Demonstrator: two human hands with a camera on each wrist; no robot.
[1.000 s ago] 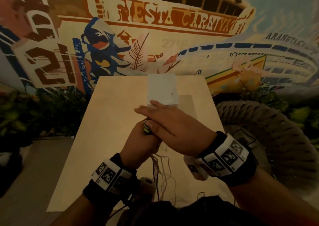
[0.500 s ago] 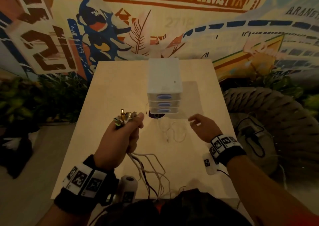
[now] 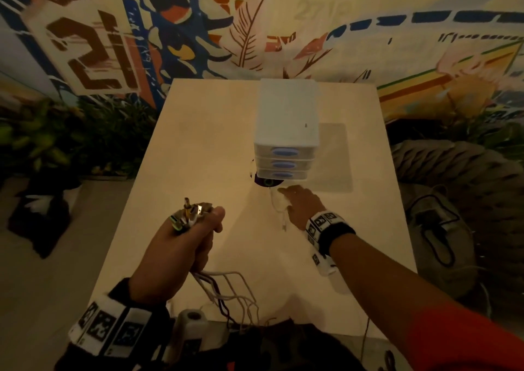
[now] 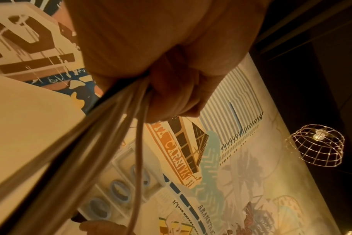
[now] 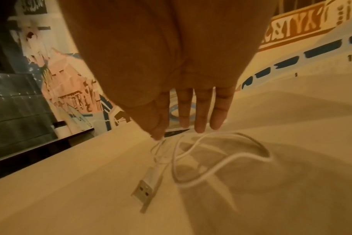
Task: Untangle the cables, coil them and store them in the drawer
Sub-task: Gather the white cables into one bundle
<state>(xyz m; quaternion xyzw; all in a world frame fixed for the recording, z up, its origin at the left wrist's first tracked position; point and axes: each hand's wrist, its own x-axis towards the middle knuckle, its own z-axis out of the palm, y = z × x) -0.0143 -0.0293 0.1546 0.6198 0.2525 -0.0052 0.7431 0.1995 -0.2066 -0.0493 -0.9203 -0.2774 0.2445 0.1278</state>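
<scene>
The person's left hand [image 3: 181, 246] is fisted round a bundle of thin white and dark cables [image 3: 226, 291], their metal plug ends [image 3: 190, 213] sticking up above the thumb, the cords trailing off the near edge of the pale wooden table [image 3: 198, 149]. The right hand [image 3: 300, 203], fingers straight and spread, reaches down onto a loose white USB cable [image 5: 221, 162] lying just before the small white three-drawer plastic organiser [image 3: 286, 132], drawers closed.
</scene>
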